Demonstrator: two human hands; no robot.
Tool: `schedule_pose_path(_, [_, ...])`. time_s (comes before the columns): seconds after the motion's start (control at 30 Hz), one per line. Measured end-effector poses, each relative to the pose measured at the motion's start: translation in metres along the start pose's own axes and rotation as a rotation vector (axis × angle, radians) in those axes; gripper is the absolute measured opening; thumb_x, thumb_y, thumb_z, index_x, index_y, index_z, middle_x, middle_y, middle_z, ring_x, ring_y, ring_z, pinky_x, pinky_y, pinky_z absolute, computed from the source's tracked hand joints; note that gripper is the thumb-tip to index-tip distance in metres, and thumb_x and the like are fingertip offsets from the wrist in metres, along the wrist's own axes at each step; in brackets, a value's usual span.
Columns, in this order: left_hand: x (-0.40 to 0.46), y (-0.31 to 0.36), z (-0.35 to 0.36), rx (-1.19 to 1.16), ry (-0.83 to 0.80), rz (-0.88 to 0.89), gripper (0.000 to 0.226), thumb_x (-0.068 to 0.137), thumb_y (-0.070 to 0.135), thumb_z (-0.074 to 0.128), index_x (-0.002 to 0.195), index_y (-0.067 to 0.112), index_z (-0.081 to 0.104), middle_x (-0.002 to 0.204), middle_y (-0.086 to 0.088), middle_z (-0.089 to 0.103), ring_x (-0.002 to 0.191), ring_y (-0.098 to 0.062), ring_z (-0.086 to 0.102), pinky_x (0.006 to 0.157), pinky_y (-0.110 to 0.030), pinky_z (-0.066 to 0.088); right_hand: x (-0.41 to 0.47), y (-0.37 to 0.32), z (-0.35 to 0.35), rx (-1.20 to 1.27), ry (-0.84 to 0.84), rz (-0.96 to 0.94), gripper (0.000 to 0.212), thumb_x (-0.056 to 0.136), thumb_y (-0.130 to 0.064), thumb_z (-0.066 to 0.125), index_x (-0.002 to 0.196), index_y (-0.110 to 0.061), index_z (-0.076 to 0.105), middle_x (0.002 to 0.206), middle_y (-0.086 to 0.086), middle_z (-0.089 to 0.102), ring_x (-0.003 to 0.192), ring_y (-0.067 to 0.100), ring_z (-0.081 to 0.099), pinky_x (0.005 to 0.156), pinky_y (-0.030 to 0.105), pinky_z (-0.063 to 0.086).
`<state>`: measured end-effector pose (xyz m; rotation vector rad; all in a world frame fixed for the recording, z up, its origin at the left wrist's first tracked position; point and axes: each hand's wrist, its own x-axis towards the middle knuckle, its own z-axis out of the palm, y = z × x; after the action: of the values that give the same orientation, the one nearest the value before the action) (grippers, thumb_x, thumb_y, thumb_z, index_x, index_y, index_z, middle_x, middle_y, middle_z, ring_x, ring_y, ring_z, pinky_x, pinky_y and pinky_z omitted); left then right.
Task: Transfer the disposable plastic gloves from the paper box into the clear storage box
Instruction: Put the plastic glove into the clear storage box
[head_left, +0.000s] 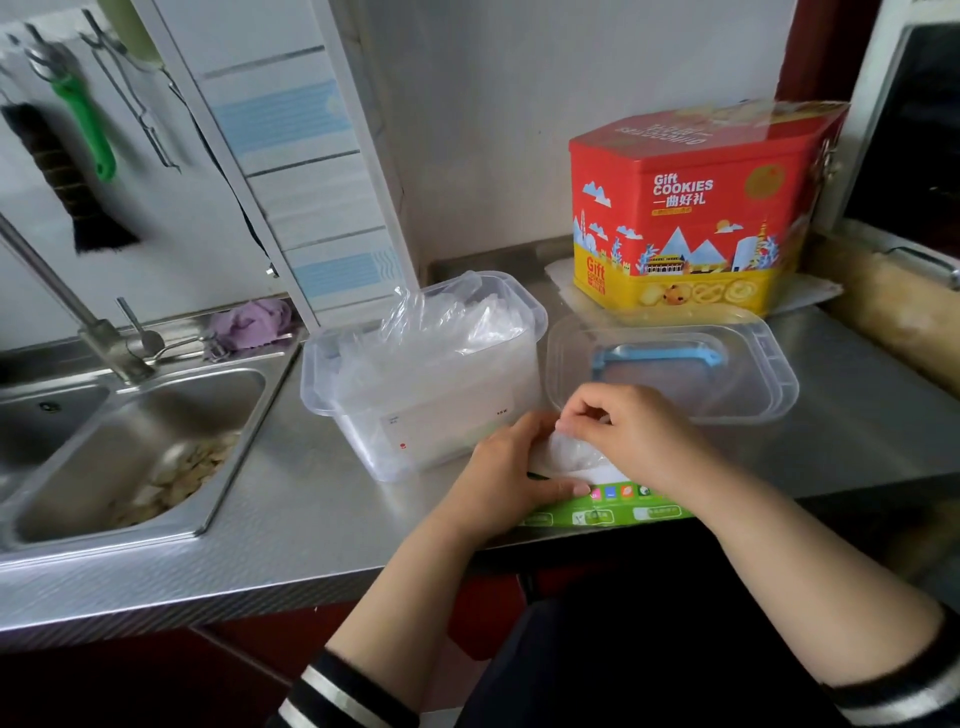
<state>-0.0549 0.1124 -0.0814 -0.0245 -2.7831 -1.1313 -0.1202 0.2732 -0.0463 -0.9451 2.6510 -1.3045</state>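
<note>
Two hands work at the front edge of the steel bench (291, 499). The left hand (511, 475) rests on one green paper box (608, 506), thumb laid along its top, its grip wrapped round the box's near end. The right hand (618, 426) has its grip pinching a bunch of clear plastic gloves (574, 452) at the box's opening (how many gloves, I cannot tell). One clear storage box (431, 379) stands just left of the hands, open, with crumpled gloves heaped inside. Its one lid (670, 364) lies flat beside it, blue handle showing. One red and yellow cookie tin (696, 208) stands behind. One sink (124, 447) lies at left.
</note>
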Motion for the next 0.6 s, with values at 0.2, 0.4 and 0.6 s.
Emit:
schedule_pose_path(0.2, [0.001,0.004,-0.001,0.048,-0.004,0.03,0.056,0.068,0.042,0.085,0.114,0.023,0.059,0.1,0.022,0.057,0.105,-0.011,0.057,0.096,-0.034,0.044,0.003,-0.018,-0.025,0.343,0.258,-0.063,0.016,0.087,-0.02,0.068,0.073,-0.027,0.065,0.064,-0.015,0.065,0.06,-0.004,0.052,0.062,0.015,0.041])
schedule_pose_path(0.4, [0.002,0.002,-0.004,0.026,-0.023,0.048,0.047,0.07,0.042,0.084,0.104,0.042,0.051,0.103,0.026,0.057,0.1,0.001,0.054,0.09,-0.018,0.042,0.004,-0.031,-0.056,0.592,0.526,-0.127,0.013,0.084,-0.041,0.067,0.075,-0.035,0.073,0.074,0.016,0.065,0.072,0.016,0.054,0.072,0.046,0.051])
schedule_pose_path(0.6, [-0.007,0.027,-0.028,-0.18,0.447,0.059,0.043,0.081,0.066,0.046,0.071,0.027,0.062,0.071,0.009,0.068,0.069,-0.004,0.064,0.065,-0.019,0.048,0.003,-0.038,-0.062,0.656,0.609,-0.113,0.016,0.085,-0.041,0.067,0.071,-0.034,0.073,0.064,-0.013,0.058,0.069,0.006,0.049,0.07,0.031,0.044])
